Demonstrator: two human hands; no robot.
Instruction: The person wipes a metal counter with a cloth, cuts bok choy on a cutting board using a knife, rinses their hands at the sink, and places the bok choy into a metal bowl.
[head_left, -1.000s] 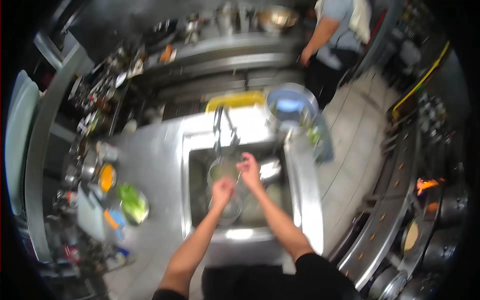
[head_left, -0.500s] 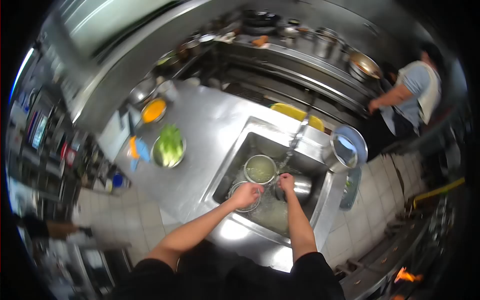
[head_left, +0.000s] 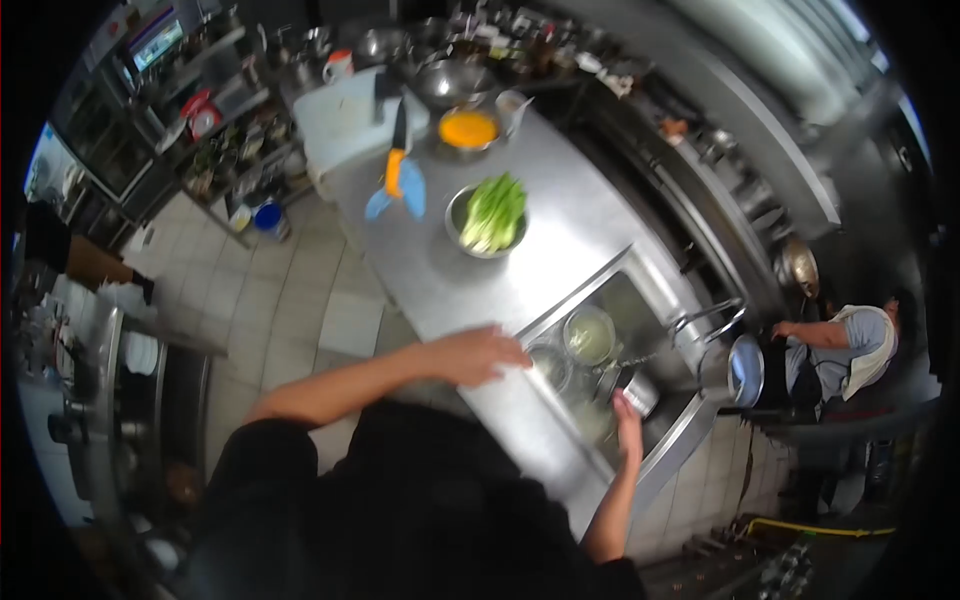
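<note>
My left hand (head_left: 478, 355) is over the counter at the sink's near-left edge, fingers stretched out and holding nothing. Over the sink (head_left: 678, 452), my right hand (head_left: 628, 415) has its fingers extended close beside a metal pot (head_left: 640, 394); whether they touch I cannot tell. A round container of pale, cloudy liquid (head_left: 589, 336) stands in the sink, with a clear round bowl (head_left: 549, 368) near my left fingertips. Water runs from the faucet (head_left: 708, 322). Leafy greens (head_left: 497, 212) fill a metal bowl (head_left: 458, 222) on the counter.
Farther back on the counter (head_left: 570, 190) are a bowl of orange-yellow liquid (head_left: 468, 128), an orange-handled knife (head_left: 396, 165) on a blue cloth (head_left: 411, 190), and a cutting board (head_left: 340, 115). A large pot (head_left: 743, 370) stands right of the sink. A co-worker (head_left: 850, 345) is at the stove.
The view has swung left. My left hand has come out of the sink to the counter side, fingers now extended. My right hand has opened near the metal pot.
</note>
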